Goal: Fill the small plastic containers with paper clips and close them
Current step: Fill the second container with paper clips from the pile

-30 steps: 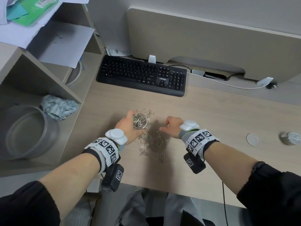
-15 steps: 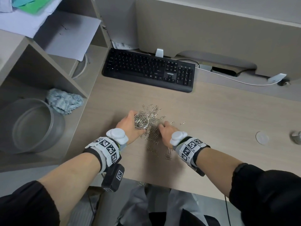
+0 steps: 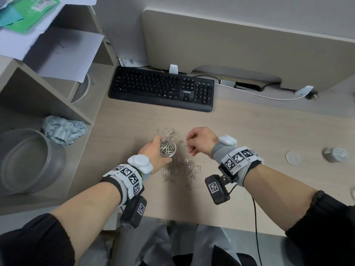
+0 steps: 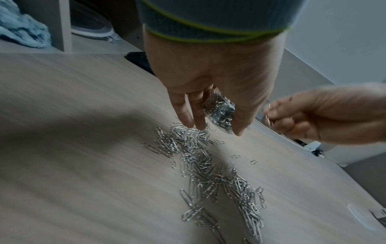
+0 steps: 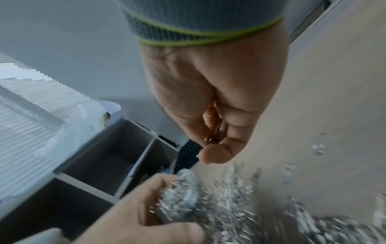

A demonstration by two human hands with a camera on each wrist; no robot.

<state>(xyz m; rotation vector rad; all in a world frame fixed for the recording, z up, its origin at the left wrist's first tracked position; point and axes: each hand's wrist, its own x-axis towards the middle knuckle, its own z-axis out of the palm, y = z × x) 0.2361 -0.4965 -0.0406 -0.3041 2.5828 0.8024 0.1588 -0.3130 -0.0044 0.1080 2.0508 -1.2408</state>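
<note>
My left hand (image 3: 153, 152) grips a small clear plastic container (image 3: 167, 148) (image 4: 219, 109) (image 5: 179, 189), open on top and nearly full of paper clips, just above the desk. Raised beside it on the right, my right hand (image 3: 197, 141) (image 5: 215, 143) pinches a few paper clips (image 5: 217, 133) in curled fingers. A pile of loose silver paper clips (image 3: 182, 167) (image 4: 208, 165) lies on the desk under and in front of both hands. Far right, a round white lid (image 3: 292, 158) lies flat next to another small container (image 3: 336, 154), which is blurred.
A black keyboard (image 3: 163, 89) lies behind the hands. On the left stand shelves holding a large grey bowl (image 3: 28, 160) and a crumpled blue cloth (image 3: 63, 129). A white cable (image 3: 259, 95) runs along the partition. The desk's front edge (image 3: 192, 221) is near my body.
My right hand has lifted off the pile with paper clips pinched and moved up beside the container's mouth. My left hand has kept holding the container in place.
</note>
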